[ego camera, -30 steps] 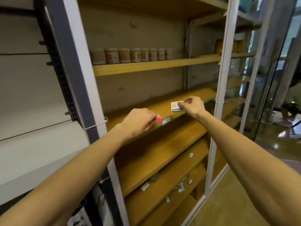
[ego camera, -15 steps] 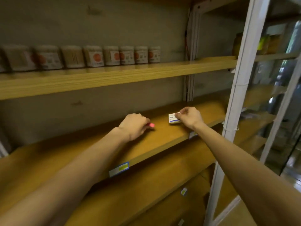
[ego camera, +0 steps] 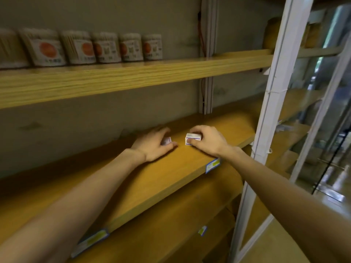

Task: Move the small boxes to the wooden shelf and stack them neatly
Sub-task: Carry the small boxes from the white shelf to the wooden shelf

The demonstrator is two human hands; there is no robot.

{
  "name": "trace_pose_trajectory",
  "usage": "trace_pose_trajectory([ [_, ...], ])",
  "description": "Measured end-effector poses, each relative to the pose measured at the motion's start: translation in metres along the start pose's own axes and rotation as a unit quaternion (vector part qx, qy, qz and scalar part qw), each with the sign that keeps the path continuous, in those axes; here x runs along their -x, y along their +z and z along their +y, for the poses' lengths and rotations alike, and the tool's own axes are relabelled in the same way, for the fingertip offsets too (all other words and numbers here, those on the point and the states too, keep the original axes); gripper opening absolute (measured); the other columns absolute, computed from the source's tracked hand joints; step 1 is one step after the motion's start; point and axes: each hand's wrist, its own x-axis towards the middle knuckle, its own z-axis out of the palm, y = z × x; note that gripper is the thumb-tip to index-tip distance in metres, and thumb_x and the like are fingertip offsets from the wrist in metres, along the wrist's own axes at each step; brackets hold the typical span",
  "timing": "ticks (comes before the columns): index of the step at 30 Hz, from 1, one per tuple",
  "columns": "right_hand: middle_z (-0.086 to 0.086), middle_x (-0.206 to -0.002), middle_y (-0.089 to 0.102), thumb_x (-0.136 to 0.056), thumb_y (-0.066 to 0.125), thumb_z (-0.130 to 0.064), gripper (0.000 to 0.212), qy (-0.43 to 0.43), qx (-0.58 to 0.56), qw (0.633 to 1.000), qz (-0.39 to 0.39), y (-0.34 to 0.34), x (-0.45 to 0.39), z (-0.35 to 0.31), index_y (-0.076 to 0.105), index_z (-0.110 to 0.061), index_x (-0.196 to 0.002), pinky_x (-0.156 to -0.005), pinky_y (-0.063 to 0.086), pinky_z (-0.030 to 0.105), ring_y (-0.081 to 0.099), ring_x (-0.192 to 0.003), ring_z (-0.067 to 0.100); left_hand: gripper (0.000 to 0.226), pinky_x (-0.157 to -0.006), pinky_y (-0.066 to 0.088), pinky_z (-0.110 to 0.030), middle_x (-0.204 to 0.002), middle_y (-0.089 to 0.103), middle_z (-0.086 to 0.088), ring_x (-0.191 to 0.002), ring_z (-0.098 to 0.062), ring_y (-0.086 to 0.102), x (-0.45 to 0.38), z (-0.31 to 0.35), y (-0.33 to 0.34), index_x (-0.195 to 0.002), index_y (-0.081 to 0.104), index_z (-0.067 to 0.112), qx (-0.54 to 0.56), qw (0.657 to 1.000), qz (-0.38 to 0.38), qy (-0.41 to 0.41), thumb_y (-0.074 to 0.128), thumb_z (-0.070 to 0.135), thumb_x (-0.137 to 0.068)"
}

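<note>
Wooden shelf (ego camera: 152, 177) boards fill most of the view, their grain honey-coloured, and both hands rest on the middle board. Above the fingers runs an upper shelf board (ego camera: 133, 76) carrying a row of cotton swab tubs (ego camera: 106, 47) with orange-marked labels, and to the right of the fingers stands a white metal upright (ego camera: 273, 92). The left hand (ego camera: 152, 147) lies low on the shelf with its fingers curled round a small white box with red print (ego camera: 167, 140), most of which is hidden under the palm; only one end shows between the fingertips and the thumb. The right hand (ego camera: 209, 142) sits just beside it, fingers bent over a white box with a blue stripe (ego camera: 192, 138), the thumb pressed on the near face and the other fingertips on the top and far side. Both boxes appear to sit on the shelf surface, near each other but apart, with bare wood between them. Below and nearer than the fingers, a blue-and-yellow price tag (ego camera: 212, 165) is fixed to the front edge of the board.
</note>
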Motion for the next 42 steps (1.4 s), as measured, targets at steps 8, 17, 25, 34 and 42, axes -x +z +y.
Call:
trace_pose_trajectory([
  [8,0.002,-0.119,0.071,-0.097,0.062,-0.04,0.032,0.035,0.048,0.998,0.023,0.011,-0.041,0.015,0.066,-0.027,-0.126,-0.086,0.054,0.036,0.065,-0.106,0.023,0.056,-0.103,0.045,-0.036,-0.141,0.054,-0.006,-0.125,-0.025,0.053,-0.023,-0.001,0.003,-0.139,0.053,0.021,0.037,0.998,-0.054,-0.013,0.05,0.057,-0.097],
  [17,0.013,-0.148,0.049,-0.097,0.058,-0.039,0.05,-0.117,0.129,0.983,0.065,0.017,-0.049,-0.007,0.054,-0.014,-0.141,-0.11,0.031,0.043,0.038,-0.14,0.035,0.044,-0.074,0.046,-0.033,-0.106,0.063,-0.004,-0.098,-0.027,0.061,0.024,-0.012,-0.006,-0.107,0.062,0.022,-0.045,0.992,-0.015,-0.116,0.044,0.06,-0.098],
  [25,0.009,-0.162,0.034,-0.103,0.039,-0.054,0.063,-0.207,0.119,0.967,-0.088,0.055,-0.02,-0.095,0.039,-0.014,-0.152,-0.124,0.012,0.048,0.015,-0.154,0.027,0.044,-0.079,0.055,-0.037,-0.101,0.069,-0.006,-0.09,-0.026,0.064,0.112,-0.022,-0.034,-0.112,0.062,0.023,-0.165,0.955,-0.042,-0.243,0.039,0.058,-0.101],
  [34,0.005,-0.168,0.021,-0.107,0.028,-0.051,0.065,-0.236,0.088,0.952,-0.173,0.074,0.028,-0.158,0.023,-0.015,-0.161,-0.126,0.007,0.047,0.01,-0.156,0.025,0.074,-0.125,0.006,-0.04,-0.17,0.007,-0.005,-0.156,-0.024,0.005,0.215,-0.037,-0.048,-0.162,0.003,0.017,-0.14,0.918,-0.08,-0.363,0.017,0.06,-0.104],
  [42,0.003,-0.153,0.048,-0.108,0.038,-0.038,0.048,-0.345,0.029,0.931,-0.115,0.066,0.091,-0.219,0.044,-0.017,-0.151,-0.116,0.033,0.04,0.04,-0.143,0.02,0.076,-0.127,0.007,-0.038,-0.168,0.017,-0.005,-0.155,-0.022,0.015,0.316,-0.034,-0.087,-0.161,0.016,0.017,-0.25,0.922,-0.007,-0.295,0.016,0.064,-0.102],
])
